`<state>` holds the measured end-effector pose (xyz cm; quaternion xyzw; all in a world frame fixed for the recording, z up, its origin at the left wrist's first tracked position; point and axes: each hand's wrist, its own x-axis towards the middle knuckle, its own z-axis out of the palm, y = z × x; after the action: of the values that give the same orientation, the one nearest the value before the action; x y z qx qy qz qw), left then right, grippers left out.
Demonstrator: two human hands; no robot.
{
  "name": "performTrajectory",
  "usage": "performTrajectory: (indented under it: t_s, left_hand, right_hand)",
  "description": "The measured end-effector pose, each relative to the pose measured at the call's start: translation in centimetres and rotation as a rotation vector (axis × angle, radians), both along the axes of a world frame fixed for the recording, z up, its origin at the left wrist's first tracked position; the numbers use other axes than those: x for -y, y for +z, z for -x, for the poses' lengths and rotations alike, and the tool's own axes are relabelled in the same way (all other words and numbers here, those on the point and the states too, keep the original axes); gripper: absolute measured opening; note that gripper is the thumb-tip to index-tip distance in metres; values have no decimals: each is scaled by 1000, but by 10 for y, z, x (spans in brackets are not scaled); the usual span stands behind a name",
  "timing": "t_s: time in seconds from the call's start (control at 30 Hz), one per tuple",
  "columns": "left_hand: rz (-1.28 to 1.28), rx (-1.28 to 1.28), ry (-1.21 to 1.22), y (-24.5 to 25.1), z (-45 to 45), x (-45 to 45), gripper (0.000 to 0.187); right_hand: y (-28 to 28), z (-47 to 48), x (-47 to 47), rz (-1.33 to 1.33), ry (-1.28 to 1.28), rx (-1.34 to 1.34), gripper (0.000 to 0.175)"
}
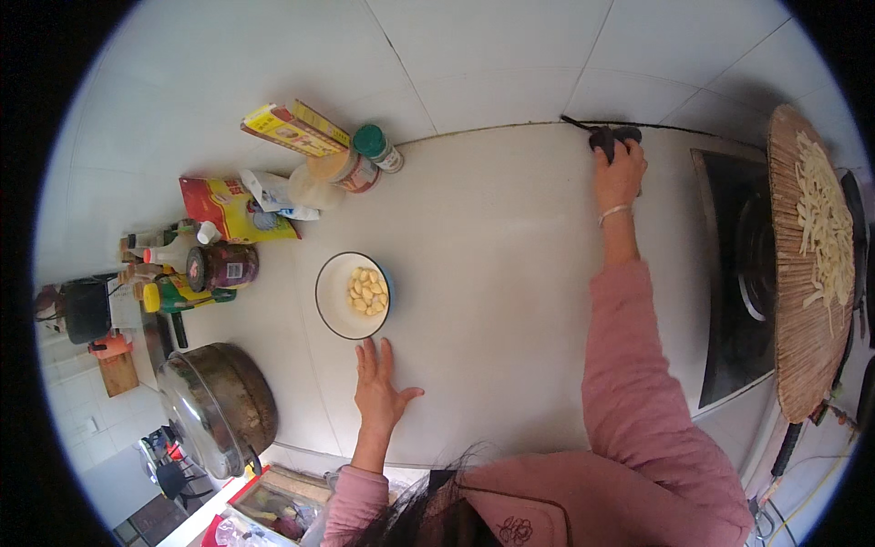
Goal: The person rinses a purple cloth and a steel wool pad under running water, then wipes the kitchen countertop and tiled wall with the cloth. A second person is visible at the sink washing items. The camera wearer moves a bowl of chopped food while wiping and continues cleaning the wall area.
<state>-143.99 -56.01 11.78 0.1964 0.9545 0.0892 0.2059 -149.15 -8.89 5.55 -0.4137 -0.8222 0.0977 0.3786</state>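
Note:
My right hand [621, 174] reaches to the back of the counter and grips a dark object [603, 142] by the wall. It looks like a bunched cloth, but the fingers cover part of it and I cannot tell for sure. My left hand [378, 393] has its fingers spread and holds nothing. Its fingertips are at the near rim of an enamel bowl [335, 301], white inside with a dark rim and a blue outside; whether they touch it is unclear. Several peeled garlic cloves [367, 290] lie in the bowl, mostly on its right side.
To the right, a round woven straw tray [786, 328] with pale strips of food [824, 225] stands over a gas hob [735, 273]. A lidded steel pot [239, 396] is at the left, below several bottles and a dark jar [222, 267]. Seasoning packets [239, 212] and a green-capped shaker [379, 147] line the wall.

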Motion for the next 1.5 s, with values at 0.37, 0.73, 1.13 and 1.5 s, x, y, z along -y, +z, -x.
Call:
performTrajectory:
  t_s: [0.37,0.73,1.13,1.5]
  left_hand:
    - [6,4,6,3,2,-3,112]
    - [-21,-2,12,-2,-1,0,111]
    - [6,17,7,2,1,-2,114]
    - [-14,27,17,3,2,-2,111]
  right_hand:
    - [-1,-11,186,351,664,-151,24]
    - [-36,58,22,-126,-2,124,17]
    - [-7,103,120,-22,362,-37,12]
    - [19,73,143,163,1041,296,32]
